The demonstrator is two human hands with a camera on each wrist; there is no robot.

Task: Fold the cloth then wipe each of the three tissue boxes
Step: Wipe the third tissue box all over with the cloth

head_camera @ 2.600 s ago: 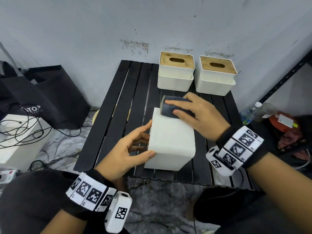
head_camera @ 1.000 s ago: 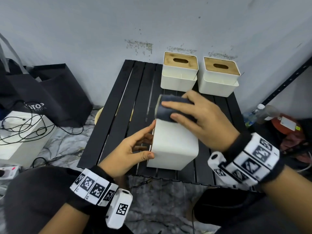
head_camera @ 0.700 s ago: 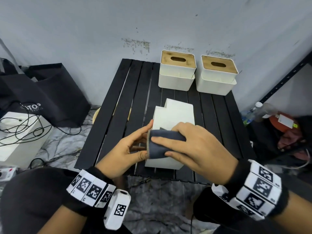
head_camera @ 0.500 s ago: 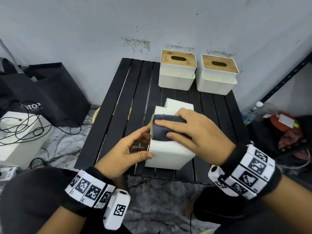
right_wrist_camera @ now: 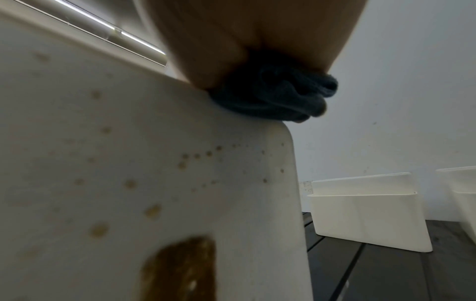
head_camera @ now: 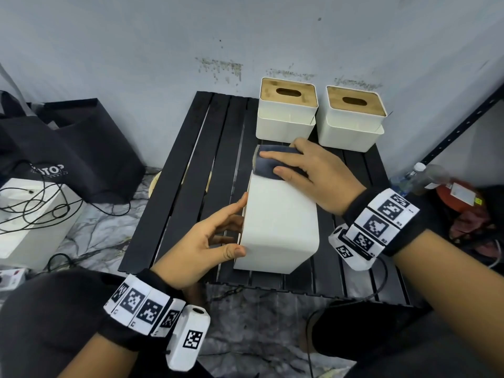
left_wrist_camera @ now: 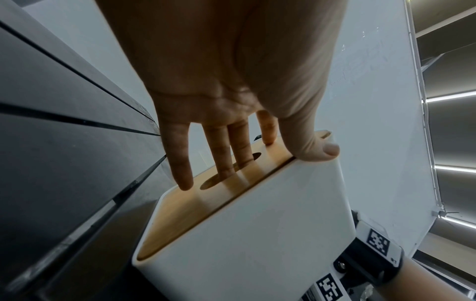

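While the left hand steadies the tipped tissue box with straight fingers on its bamboo lid, the right hand presses the folded dark cloth at the box's far top edge: wiping step. Next stroke likely pulls back toward the body; brown spots on the underside remain. Two upright tissue boxes sit close behind, free slatted table lies left
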